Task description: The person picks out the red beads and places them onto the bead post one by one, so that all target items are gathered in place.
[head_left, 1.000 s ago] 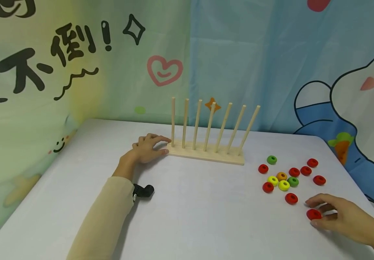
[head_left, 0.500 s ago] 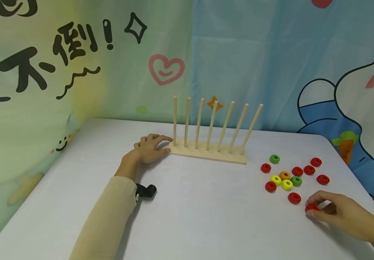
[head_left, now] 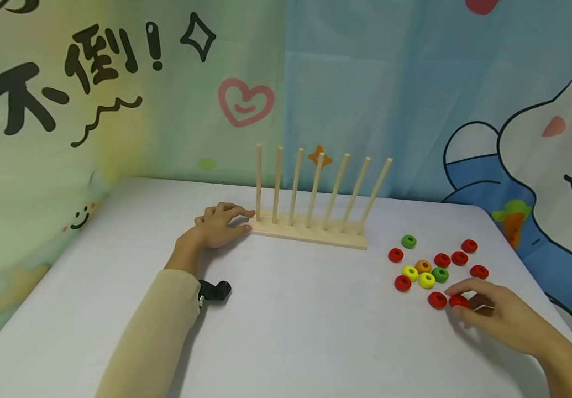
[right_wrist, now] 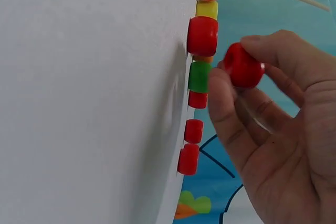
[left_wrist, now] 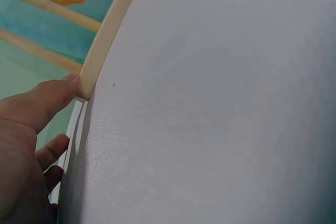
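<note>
A wooden peg rack (head_left: 310,235) with a row of upright dowels stands at the back of the table. My left hand (head_left: 219,225) holds its left end between thumb and index finger. In the left wrist view the thumb (left_wrist: 50,98) lies against the corner of the base, and the index finger is hidden. My right hand (head_left: 499,315) pinches a red bead (right_wrist: 244,66) between thumb and index finger, lifted off the table in the right wrist view. Just left of it in the head view lies another red bead (head_left: 437,300).
Several loose beads lie on the right of the table: more red ones (head_left: 402,283), a yellow bead (head_left: 426,280), an orange bead (head_left: 423,266) and a green bead (head_left: 408,241). A printed cloth (head_left: 355,83) hangs behind the white table (head_left: 305,331).
My right hand has closed thumb and finger on the nearest red bead, picked it up and carried it left and away from me. The left hand stays at the rack.
</note>
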